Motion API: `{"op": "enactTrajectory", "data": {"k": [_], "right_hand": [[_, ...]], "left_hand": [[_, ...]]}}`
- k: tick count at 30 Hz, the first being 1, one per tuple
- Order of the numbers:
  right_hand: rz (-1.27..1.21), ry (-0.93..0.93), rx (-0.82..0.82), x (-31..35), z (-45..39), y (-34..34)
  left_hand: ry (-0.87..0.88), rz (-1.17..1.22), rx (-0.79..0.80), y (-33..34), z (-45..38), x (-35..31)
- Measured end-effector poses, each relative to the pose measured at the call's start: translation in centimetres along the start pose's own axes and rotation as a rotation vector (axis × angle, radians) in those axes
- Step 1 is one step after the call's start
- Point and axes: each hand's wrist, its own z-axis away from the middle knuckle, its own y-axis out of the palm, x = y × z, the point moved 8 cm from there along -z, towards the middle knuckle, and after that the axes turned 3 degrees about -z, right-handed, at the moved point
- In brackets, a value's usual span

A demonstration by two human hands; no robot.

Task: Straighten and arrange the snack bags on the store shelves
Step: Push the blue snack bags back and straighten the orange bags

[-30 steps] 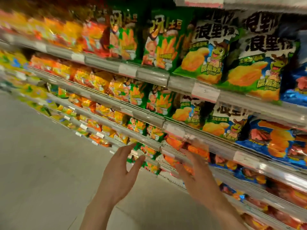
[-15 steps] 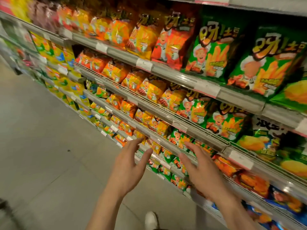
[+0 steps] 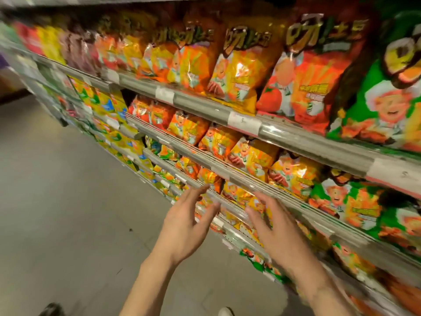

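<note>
far left, grey floor (image 3: pixel 57 201) stretches down the aisle, and a dark shoe (image 3: pixel 51 310) sits at the bottom edge. the view is blurred with motion, so print on the far packs cannot be read. moving right, the shelves (image 3: pixel 205 106) run diagonally across the view, stacked in tiers, each rail carrying white price tags (image 3: pixel 245 120). yellow snack bags (image 3: pixel 102 101) stand at the left end of the second tier. next to them, orange snack bags (image 3: pixel 189 127) lean in a row behind the rail, some tilted against one another. above, on the top tier, big orange-yellow bags (image 3: pixel 237 69) stand upright. now the hands: the left hand (image 3: pixel 184 229) is raised in front of a lower rail, fingers straight and spread, holding nothing; whether its fingertips touch the rail cannot be told through the blur. just right of it, the right hand (image 3: pixel 275 233) is up too, grip apart, fingers loosely spread before the small orange bags (image 3: pixel 239 197) on the lower tier, holding nothing. a white shoe (image 3: pixel 225 312) pokes in below, between the forearms. far right, green snack bags (image 3: pixel 387 106) fill the top tier, with more green ones (image 3: pixel 355 206) beneath.
</note>
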Motion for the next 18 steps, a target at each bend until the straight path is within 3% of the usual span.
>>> {"op": "enactTrajectory", "data": {"k": [8, 14, 18], "right_hand": [[-0.044, 0.054, -0.012, 1.0, -7.6, 3.5], [0.043, 0.193, -0.172, 0.5, -8.5, 4.0], [0.038, 0.322, -0.436, 0.8, -6.4, 3.2]], "left_hand": [[0.002, 0.027, 0.075, -1.4, -8.3, 4.0], [0.099, 0.106, 0.210, -0.3, -13.7, 5.9], [0.242, 0.124, 0.336, 0.9, -16.5, 5.5]]}}
